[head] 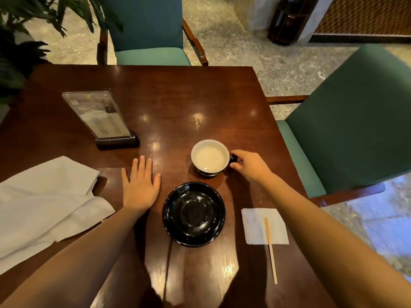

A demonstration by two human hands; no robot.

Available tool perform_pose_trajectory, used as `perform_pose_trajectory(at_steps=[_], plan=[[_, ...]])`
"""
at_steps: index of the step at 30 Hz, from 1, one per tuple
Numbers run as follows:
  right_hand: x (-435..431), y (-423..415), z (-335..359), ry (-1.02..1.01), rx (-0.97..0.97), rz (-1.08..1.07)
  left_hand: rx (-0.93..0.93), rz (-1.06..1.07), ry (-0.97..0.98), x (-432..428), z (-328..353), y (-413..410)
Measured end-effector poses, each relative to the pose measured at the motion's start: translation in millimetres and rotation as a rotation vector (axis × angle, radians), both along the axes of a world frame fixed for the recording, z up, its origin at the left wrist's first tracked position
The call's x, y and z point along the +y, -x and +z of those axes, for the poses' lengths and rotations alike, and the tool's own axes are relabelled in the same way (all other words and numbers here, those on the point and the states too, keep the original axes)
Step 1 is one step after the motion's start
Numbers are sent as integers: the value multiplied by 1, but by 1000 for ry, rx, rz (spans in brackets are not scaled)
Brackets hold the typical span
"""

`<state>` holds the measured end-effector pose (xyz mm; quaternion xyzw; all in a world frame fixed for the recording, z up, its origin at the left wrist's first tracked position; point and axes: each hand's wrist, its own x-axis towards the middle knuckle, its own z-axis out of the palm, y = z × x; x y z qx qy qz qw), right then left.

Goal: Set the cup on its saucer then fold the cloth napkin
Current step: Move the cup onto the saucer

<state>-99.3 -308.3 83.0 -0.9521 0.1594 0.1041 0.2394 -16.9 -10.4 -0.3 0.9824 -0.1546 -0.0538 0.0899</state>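
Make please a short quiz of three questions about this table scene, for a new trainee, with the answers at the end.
1. True or false: the cup already stands on the saucer.
2. Which of the hands touches the cup's handle? A) left hand B) right hand C) neither
3. Fill in: the wooden stir stick lies partly on the ______.

Key:
1. False. The cup stands on the table, beyond the empty saucer.
2. B. The right hand's fingers are at the handle; the left hand lies flat on the table, between the cloth napkin and the saucer.
3. Paper napkin, right of the saucer.
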Motion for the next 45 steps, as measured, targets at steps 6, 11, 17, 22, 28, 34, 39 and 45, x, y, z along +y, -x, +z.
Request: perform_pose_trajectory(at_steps=[6,11,17,22,28,34,39,45], plan=[[-4,-13,2,-49,45,25,-6,2,-11,-1,0,0],[-8,-12,4,-203,70,10,0,-1,-24,-1,0,0],[3,7,3,-281,-48,-30,-4,4,-20,-3,2,1],[13,21,5,-283,-142,-20,6,-3,-14,-3,2,1],[25,40,8,-335,-217,-13,0,-2,-3,-2,2,1],[44,66,13,-393,-215,78,10,-11,4,-1,2,2],[58,80,8,-497,-183,77,12,-11,2,0,1,2],[66,90,8,-448,-170,121,3,-17,8,0,0,1]])
